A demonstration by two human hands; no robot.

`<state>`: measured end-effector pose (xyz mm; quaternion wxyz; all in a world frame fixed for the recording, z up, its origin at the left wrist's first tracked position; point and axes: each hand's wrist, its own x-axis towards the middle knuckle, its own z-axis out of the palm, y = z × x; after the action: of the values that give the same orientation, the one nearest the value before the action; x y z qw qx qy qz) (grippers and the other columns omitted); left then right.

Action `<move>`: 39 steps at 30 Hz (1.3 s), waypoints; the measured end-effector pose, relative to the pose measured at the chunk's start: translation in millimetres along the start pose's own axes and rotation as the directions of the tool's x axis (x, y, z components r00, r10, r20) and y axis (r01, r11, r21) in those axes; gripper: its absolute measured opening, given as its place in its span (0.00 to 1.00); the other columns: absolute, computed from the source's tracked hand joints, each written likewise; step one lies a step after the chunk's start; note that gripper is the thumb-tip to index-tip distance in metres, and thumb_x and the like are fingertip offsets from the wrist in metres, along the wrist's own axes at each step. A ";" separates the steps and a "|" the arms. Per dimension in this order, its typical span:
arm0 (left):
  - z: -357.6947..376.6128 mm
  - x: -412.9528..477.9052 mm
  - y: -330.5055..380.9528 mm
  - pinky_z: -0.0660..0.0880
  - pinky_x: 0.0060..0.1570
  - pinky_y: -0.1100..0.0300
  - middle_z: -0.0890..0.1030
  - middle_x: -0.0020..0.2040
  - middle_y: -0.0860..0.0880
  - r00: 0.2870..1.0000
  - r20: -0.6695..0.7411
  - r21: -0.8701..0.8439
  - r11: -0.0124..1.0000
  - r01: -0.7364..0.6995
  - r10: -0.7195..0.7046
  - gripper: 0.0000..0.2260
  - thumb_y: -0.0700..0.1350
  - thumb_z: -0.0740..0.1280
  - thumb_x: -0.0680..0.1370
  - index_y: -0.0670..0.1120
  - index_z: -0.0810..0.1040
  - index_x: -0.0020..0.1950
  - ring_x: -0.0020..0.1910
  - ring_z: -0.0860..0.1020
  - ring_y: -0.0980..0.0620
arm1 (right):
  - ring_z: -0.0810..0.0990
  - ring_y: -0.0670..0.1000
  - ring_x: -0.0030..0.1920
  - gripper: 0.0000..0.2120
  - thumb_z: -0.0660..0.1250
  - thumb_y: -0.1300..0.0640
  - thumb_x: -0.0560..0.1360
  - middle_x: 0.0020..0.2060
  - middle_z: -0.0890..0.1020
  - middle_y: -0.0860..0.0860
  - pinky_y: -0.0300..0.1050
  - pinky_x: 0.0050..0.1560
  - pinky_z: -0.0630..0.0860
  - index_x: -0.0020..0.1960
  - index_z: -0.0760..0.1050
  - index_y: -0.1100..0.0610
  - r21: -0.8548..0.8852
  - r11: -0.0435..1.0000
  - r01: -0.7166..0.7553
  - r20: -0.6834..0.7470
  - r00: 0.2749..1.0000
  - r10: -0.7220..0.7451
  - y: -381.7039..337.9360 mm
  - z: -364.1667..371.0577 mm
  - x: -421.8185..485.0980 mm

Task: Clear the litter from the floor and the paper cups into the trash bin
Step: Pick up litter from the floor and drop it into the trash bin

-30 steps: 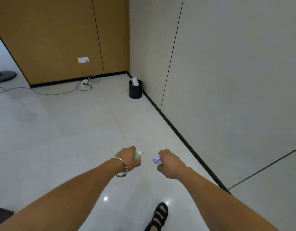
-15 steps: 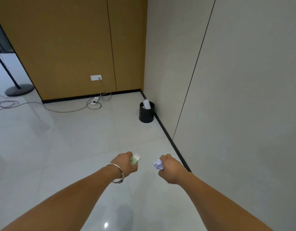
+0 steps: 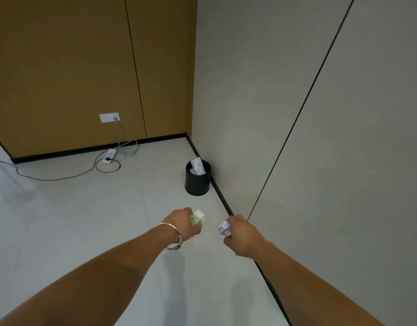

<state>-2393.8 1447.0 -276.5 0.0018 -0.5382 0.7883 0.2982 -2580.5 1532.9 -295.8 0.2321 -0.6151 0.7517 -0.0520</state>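
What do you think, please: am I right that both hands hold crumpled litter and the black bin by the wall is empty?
Not empty: the head view shows white paper in the bin. The left hand does hold green litter, the right hand lilac litter.

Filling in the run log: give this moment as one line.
left hand: holds green-white litter | right hand: holds crumpled pale paper | trash bin: ahead, not reached | step: drop not yet done
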 end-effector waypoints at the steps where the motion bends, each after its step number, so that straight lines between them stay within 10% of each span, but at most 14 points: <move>1: -6.4 20.8 1.0 0.73 0.44 0.58 0.79 0.50 0.45 1.000 0.008 0.013 1.000 0.003 -0.003 0.17 0.55 0.67 0.74 0.45 0.73 0.55 0.46 0.77 0.47 | 0.76 0.56 0.57 0.17 0.64 0.56 0.76 0.60 0.72 0.55 0.45 0.56 0.74 0.64 0.71 0.57 -0.001 1.000 0.002 0.017 1.000 -0.002 1.9 -4.3 18.2; 23: -102.4 508.1 8.4 0.68 0.40 0.61 0.80 0.50 0.47 0.959 0.087 -0.113 0.954 0.278 -0.270 0.12 0.56 0.66 0.73 0.50 0.70 0.47 0.41 0.74 0.50 | 0.76 0.57 0.59 0.16 0.65 0.57 0.76 0.60 0.73 0.56 0.43 0.59 0.71 0.64 0.73 0.57 -0.019 0.995 0.103 0.177 0.979 -0.098 80.6 -141.1 525.7; 30: -112.5 692.2 -44.5 0.70 0.45 0.60 0.79 0.56 0.43 0.933 0.216 -0.177 0.928 0.328 -0.288 0.22 0.52 0.61 0.78 0.43 0.66 0.68 0.52 0.77 0.46 | 0.76 0.54 0.58 0.16 0.65 0.55 0.76 0.60 0.74 0.55 0.42 0.57 0.72 0.62 0.73 0.59 -0.026 0.999 0.023 0.250 0.968 -0.016 74.1 -118.2 713.3; 39: -19.0 868.2 -136.1 0.73 0.46 0.58 0.79 0.52 0.44 0.795 0.407 -0.160 0.822 0.547 -0.450 0.13 0.49 0.65 0.77 0.44 0.74 0.57 0.44 0.75 0.47 | 0.74 0.48 0.58 0.18 0.66 0.51 0.78 0.61 0.71 0.51 0.40 0.57 0.74 0.65 0.69 0.54 -0.020 0.998 -0.062 0.364 0.929 0.066 116.1 0.5 899.2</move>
<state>-2637.4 669.2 -605.8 0.1486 -0.6611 0.5552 0.4823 -2806.8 707.4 -594.6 0.3664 -0.5902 0.7155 0.0737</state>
